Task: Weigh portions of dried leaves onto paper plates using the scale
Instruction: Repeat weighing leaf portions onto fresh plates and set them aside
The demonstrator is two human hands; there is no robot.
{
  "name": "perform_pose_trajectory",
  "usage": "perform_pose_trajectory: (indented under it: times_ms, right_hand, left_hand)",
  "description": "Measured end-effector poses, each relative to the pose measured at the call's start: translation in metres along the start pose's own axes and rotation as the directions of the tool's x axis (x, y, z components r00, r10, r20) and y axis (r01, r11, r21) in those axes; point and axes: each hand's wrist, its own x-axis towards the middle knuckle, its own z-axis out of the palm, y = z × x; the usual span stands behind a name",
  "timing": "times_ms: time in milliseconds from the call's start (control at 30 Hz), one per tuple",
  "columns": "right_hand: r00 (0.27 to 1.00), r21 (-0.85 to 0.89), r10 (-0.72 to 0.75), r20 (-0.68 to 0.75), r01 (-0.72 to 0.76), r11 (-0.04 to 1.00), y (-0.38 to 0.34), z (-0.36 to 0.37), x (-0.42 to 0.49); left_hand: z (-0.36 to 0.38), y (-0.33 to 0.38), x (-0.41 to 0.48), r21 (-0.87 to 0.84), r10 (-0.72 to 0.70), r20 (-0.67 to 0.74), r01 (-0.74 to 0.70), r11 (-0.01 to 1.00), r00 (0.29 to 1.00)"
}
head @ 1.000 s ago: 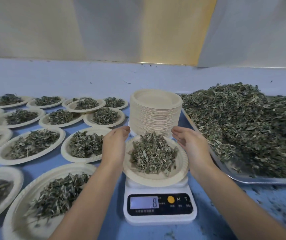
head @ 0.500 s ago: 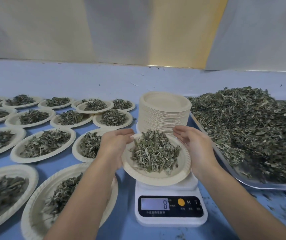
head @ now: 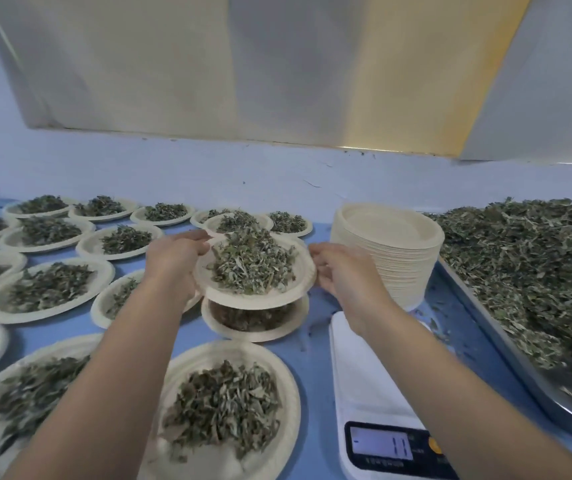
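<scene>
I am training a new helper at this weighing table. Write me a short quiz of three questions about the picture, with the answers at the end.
1. True or false: the filled plate, gripped by the left hand and the right hand, sits on the scale.
2. What stands just behind the scale? A) a stack of empty plates B) a glass jar C) a second scale
3. Fill the gap: the loose leaves at the right lie on a metal ____.
Key: 1 false; 2 A; 3 tray.
</scene>
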Motion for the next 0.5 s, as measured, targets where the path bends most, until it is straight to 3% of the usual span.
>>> perform_pose_trajectory:
  times_ms: [200, 500]
  right_hand:
    - [0.995, -0.067, 0.078, 0.069, -0.074, 0.995, -0.004, 0.057, 0.036]
    - [0.992, -0.155, 0.117, 0.036, -0.11, 0.982, 0.012, 0.097, 0.089]
  left_hand:
    - [-0.015, 0.005, 0.045, 0.019, 0.048, -0.192, -0.045, 0.999, 0.98]
    - [-0.024, -0.009, 0.095, 0.209, 0.12, -0.248, -0.068, 0.976, 0.961]
